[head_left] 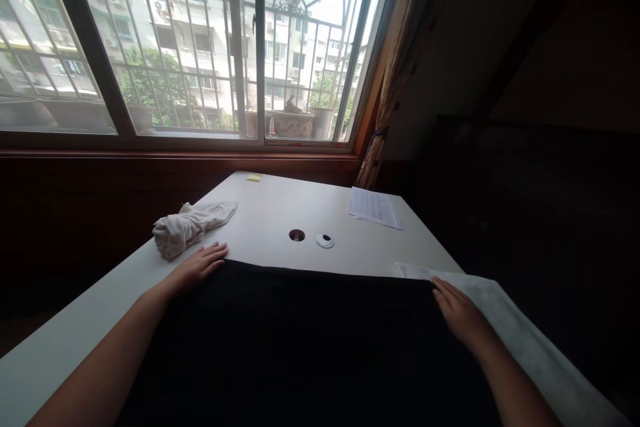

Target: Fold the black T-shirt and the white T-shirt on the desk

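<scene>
Black cloth [310, 340] cropped below; papers [374, 207] unreadable (too small)

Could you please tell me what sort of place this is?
Probably a room in a home: a wide grey-framed glass window, a tied-back brownish fabric curtain and a smooth flat white table.

Black fabric [310, 347] lies on the white table [280, 210], lower center of frame. Left hand [203, 262] contacts the fabric's upper-left corner; right hand [457, 307], its upper-right corner. Crumpled cloth [187, 228]: left of center. Printed sheets [375, 207]: right of center.

No text readable; printed papers [375, 207] illegible.
</scene>
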`<state>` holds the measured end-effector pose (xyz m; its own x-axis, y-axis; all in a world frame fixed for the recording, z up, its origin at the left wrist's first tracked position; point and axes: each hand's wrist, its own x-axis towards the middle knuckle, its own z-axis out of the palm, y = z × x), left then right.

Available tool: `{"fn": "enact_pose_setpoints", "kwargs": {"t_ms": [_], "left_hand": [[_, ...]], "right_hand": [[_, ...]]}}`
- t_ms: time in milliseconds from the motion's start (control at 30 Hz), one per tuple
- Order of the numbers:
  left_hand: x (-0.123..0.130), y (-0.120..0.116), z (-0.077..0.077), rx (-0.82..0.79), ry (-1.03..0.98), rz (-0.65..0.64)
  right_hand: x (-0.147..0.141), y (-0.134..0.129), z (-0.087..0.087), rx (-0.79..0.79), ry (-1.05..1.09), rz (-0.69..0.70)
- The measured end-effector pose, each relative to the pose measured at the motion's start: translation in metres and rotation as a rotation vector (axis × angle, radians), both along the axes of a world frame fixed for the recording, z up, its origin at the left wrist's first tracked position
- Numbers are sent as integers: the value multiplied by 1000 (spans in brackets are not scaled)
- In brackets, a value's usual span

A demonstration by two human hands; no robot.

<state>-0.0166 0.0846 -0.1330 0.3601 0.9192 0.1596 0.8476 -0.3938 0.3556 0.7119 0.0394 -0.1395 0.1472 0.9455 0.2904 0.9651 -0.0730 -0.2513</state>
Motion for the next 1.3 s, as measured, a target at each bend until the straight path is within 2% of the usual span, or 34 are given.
{"fn": "enact_pose_setpoints", "kwargs": {"t_ms": [133, 300, 467, 633, 800, 1000, 1133, 1300], "left_hand": [[-8, 2, -5, 95, -157, 34], [-6, 0, 0, 153, -173, 98], [0, -4, 10, 109, -161, 140], [0, -3, 11, 61, -155, 152], [-4, -3, 13, 13, -168, 152], [-16, -7, 18, -108, -249, 175], [-20, -10, 18, -107, -274, 229], [-19, -11, 19, -127, -282, 253]], "right_hand": [[11, 0, -5, 70, -66, -26], [22, 0, -8, 129, -105, -75], [22, -4, -3, 38, 121, -149], [13, -11, 10, -54, 209, -148], [6, -15, 22, -123, 223, -213], [5, -15, 27, -238, 258, -333], [3, -16, 28, -305, 277, -334], [4, -18, 26, -280, 268, -300]]}}
